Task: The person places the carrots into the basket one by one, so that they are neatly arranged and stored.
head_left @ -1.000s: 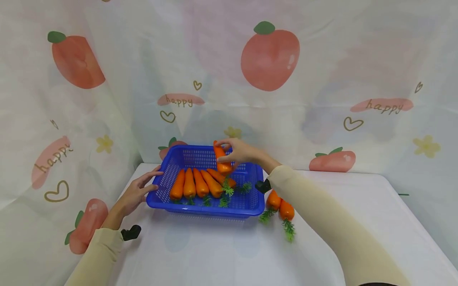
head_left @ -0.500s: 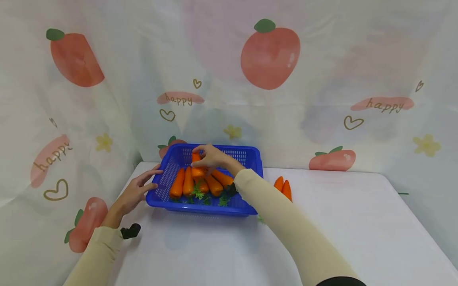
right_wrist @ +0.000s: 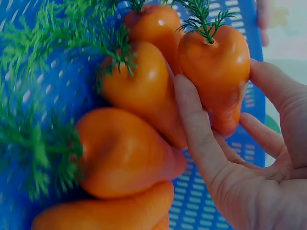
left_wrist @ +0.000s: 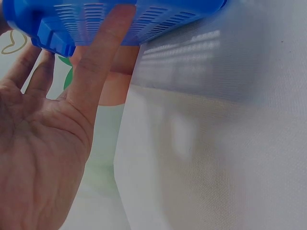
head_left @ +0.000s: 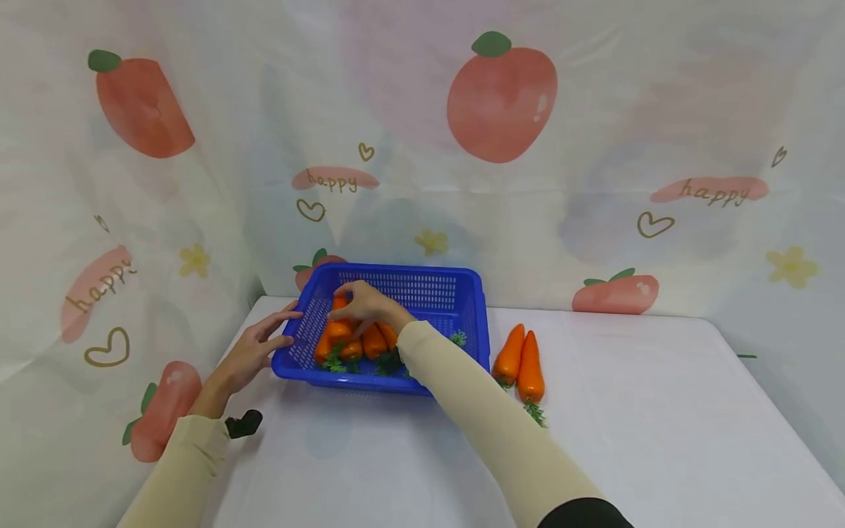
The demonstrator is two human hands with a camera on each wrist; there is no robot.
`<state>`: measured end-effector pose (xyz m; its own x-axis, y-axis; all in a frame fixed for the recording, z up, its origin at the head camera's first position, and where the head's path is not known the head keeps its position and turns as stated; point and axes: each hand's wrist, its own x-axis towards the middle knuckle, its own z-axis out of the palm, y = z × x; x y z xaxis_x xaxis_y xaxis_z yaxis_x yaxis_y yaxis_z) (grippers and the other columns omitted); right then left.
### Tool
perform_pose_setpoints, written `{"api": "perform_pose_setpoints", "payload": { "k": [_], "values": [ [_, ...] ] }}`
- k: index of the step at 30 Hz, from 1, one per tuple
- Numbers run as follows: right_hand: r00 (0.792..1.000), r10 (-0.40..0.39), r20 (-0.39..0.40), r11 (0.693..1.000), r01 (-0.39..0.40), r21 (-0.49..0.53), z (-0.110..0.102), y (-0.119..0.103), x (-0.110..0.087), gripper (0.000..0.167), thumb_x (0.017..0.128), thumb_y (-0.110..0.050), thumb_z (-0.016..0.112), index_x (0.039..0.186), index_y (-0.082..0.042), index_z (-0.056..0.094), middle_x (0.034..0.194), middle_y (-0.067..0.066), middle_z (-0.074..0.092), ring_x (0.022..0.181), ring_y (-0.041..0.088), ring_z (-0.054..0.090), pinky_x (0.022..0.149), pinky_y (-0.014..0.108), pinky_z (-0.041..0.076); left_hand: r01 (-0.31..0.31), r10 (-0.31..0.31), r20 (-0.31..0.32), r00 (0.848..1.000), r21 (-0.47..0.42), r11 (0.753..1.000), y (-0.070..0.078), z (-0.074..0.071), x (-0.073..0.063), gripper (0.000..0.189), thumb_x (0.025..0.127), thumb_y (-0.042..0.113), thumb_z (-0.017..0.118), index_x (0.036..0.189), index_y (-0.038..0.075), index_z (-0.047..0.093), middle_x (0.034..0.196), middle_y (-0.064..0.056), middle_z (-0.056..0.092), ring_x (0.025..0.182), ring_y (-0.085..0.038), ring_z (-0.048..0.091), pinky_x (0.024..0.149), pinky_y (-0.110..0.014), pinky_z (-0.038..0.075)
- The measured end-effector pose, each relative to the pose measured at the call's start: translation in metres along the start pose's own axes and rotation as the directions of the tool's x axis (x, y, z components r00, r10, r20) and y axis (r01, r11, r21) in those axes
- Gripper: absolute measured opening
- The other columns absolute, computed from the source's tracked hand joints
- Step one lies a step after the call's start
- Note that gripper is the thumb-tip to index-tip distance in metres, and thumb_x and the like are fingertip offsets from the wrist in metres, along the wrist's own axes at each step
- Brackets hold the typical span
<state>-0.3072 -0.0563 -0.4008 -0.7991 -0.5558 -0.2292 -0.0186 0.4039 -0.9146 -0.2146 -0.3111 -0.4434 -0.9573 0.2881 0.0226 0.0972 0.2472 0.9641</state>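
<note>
My right hand (head_left: 372,306) holds an orange carrot (right_wrist: 214,62) with green fronds over the left part of a blue perforated basket (head_left: 455,297). In the right wrist view, thumb and fingers stand on either side of that carrot, above the basket's other carrots (right_wrist: 127,151), which lie in a row. My left hand (head_left: 247,359) touches the basket's left rim with thumb and fingers mostly straight; in the left wrist view the thumb (left_wrist: 108,43) lies against the basket's side. The right hand and sleeve hide some of the carrots in the head view.
Two more carrots (head_left: 519,359) lie side by side on the white table (head_left: 634,411), right of the basket. A printed cloth (head_left: 594,147) with fruit pictures hangs behind the table and along its left side.
My right hand has carried the carrot leftward and lower, from the basket's right part to its left part. The two carrots on the table show more fully now. The left hand has stayed at the rim.
</note>
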Motion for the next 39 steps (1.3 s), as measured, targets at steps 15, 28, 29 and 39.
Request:
{"api": "perform_pose_setpoints", "payload": {
  "k": [15,28,29,39],
  "values": [
    [0.997,0.065,-0.029,0.997,-0.066,-0.040,0.016,-0.002,0.000,0.062,0.093,-0.021,0.078,0.146,0.000,0.053,0.139,0.019,0.055,0.086,0.025,0.071,0.074,0.044,0.063,0.005,-0.005,-0.002,1.000,0.010,1.000,0.000,0.000,-0.001,0.056,0.104,0.024,0.060,0.156,0.011,0.042,0.172,0.004,0.015,0.150,-0.049,0.024,0.090,-0.056,0.057],
    [0.999,0.039,-0.014,0.994,-0.040,-0.105,0.015,0.001,-0.002,0.062,0.095,-0.027,0.076,0.145,0.000,0.054,0.142,0.018,0.055,0.090,0.025,0.071,0.076,0.044,0.063,0.004,-0.004,-0.008,1.000,0.017,1.000,0.001,0.001,-0.002,0.056,0.104,0.023,0.060,0.156,0.010,0.042,0.172,0.004,0.015,0.150,-0.050,0.024,0.090,-0.057,0.057],
    [0.999,0.039,-0.014,0.993,-0.040,-0.112,0.015,0.002,-0.002,0.062,0.095,-0.028,0.076,0.146,0.000,0.053,0.143,0.018,0.055,0.090,0.024,0.071,0.075,0.043,0.063,0.005,-0.004,-0.006,1.000,0.012,1.000,0.001,0.001,-0.002,0.057,0.104,0.023,0.060,0.156,0.010,0.042,0.172,0.004,0.015,0.150,-0.050,0.024,0.090,-0.057,0.057],
    [0.999,0.026,0.030,0.994,-0.023,-0.106,0.009,-0.001,-0.007,0.065,0.098,-0.028,0.072,0.151,-0.001,0.046,0.143,0.019,0.052,0.091,0.026,0.071,0.077,0.045,0.063,0.005,-0.005,0.000,1.000,-0.012,1.000,0.000,-0.001,0.000,0.056,0.104,0.021,0.060,0.155,0.008,0.042,0.173,0.002,0.015,0.150,-0.050,0.026,0.089,-0.053,0.058]
  ]
}}
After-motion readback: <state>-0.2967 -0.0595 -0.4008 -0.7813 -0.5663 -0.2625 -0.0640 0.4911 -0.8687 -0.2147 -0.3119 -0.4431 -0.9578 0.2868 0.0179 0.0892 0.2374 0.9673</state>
